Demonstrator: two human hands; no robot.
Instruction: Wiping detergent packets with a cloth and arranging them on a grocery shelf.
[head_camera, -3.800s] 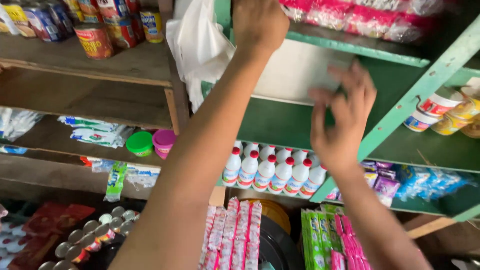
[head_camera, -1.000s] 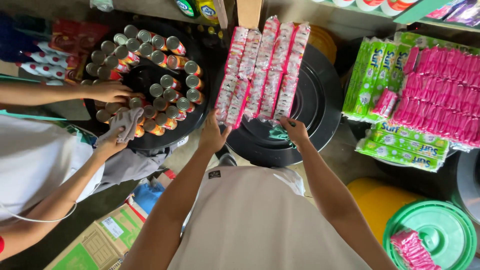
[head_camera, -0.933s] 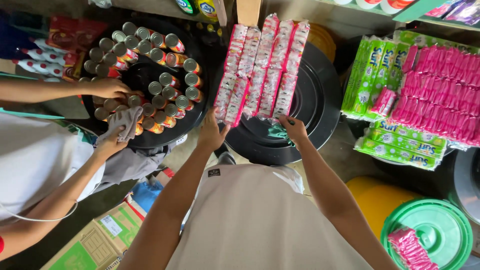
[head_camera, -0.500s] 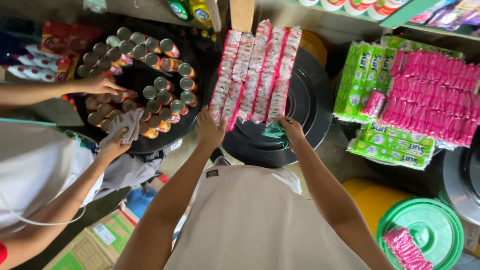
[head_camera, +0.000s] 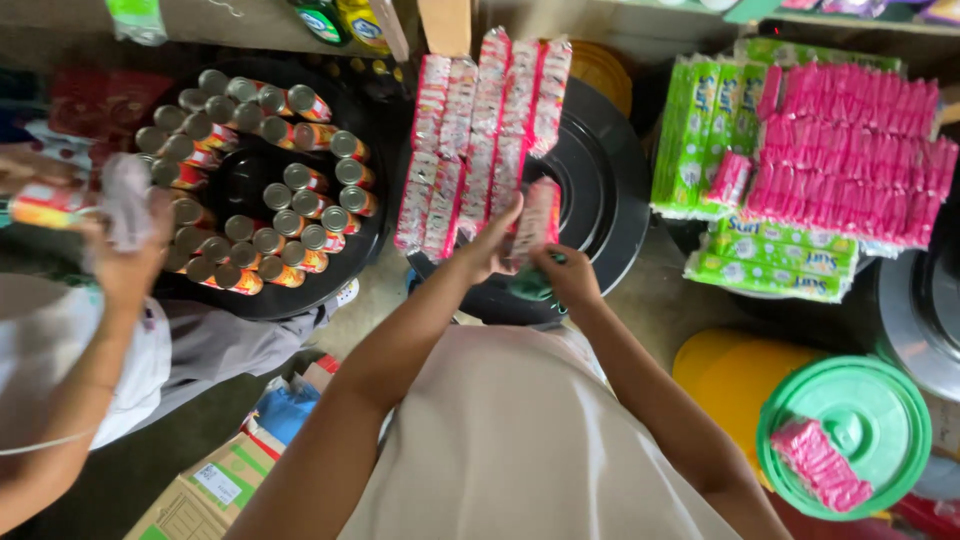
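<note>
Strips of red-and-white sachets (head_camera: 470, 150) lie side by side across a black round lid (head_camera: 610, 190). My left hand (head_camera: 492, 243) pinches the lower end of the rightmost sachet strip (head_camera: 538, 215) and lifts it off the lid. Just below and to the right, my right hand (head_camera: 572, 277) is closed on a small green cloth (head_camera: 530, 286), which it holds against the lid's front edge. Both hands are close together, above my white shirt.
Another person at the left holds a can (head_camera: 45, 207) and a cloth (head_camera: 128, 200) beside a black tray of several cans (head_camera: 265, 180). Green and pink sachet packs (head_camera: 820, 170) lie on the right. A green bucket lid (head_camera: 850, 440), a yellow bucket (head_camera: 725, 375) and a cardboard box (head_camera: 215, 485) stand below.
My left hand has taken hold of the rightmost strip's end and raised it. My right hand with the green cloth has slid under it. The other person has picked a can off the tray.
</note>
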